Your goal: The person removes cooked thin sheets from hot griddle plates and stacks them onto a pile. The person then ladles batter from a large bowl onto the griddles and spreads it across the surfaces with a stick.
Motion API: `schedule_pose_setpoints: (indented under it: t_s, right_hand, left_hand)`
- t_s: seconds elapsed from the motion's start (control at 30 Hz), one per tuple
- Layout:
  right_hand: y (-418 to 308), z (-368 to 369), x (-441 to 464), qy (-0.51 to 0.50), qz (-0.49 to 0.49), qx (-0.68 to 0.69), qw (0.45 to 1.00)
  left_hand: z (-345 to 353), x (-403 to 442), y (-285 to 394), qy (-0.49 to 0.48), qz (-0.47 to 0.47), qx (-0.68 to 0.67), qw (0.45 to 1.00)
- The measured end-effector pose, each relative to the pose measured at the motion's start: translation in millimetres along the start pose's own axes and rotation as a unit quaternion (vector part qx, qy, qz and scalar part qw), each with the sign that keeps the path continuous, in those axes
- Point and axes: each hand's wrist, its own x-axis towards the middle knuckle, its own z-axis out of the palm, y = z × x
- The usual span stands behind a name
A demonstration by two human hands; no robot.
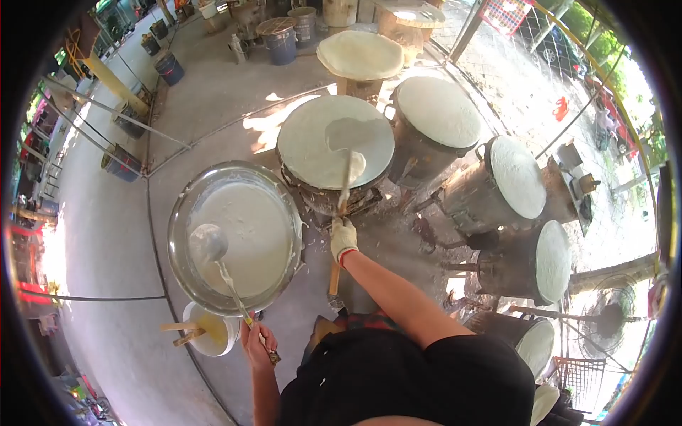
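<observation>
My left hand [258, 342] is closed around the handle of a ladle [211, 243]. The ladle's bowl is over the white batter [245, 213] in a wide metal basin [177, 263]; I cannot tell whether it touches the batter. My right hand [344, 237], in a pale work glove, grips the wooden handle of a spreader [347, 188]. Its pale, rounded head lies on a round griddle [309, 138] in front of me. White batter coats much of that griddle, and a greyer patch shows beyond the spreader's head.
Several drum stoves with white-coated round tops, including one stove [497, 188], curve around my right side. A further round top [360, 54] stands ahead. Left of me is a white bucket [231, 334] with wooden handles in it. A fan [611, 319] stands at the far right.
</observation>
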Motion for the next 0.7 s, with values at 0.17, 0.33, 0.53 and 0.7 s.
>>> schedule_pose_setpoints:
  t_s: [0.17,0.33,0.53,0.7]
  right_hand:
    - [2.9,-67.3,27.7,-0.024,-0.022,-0.085,0.996]
    - [-35.4,-116.6,34.5,-0.075,-0.024,-0.061,0.995]
    - [-63.2,-203.8,65.7,-0.132,0.005,-0.131,0.983]
    - [-98.2,-254.8,106.2,-0.196,-0.106,-0.283,0.933]
  left_hand:
    - [25.0,5.3,-2.5,-0.045,0.000,0.004,0.999]
    - [73.7,4.8,-13.1,-0.053,-0.002,0.005,0.999]
    - [155.9,7.7,-47.0,-0.031,-0.019,-0.036,0.999]
    - [231.6,16.2,-76.7,-0.037,-0.021,-0.054,0.998]
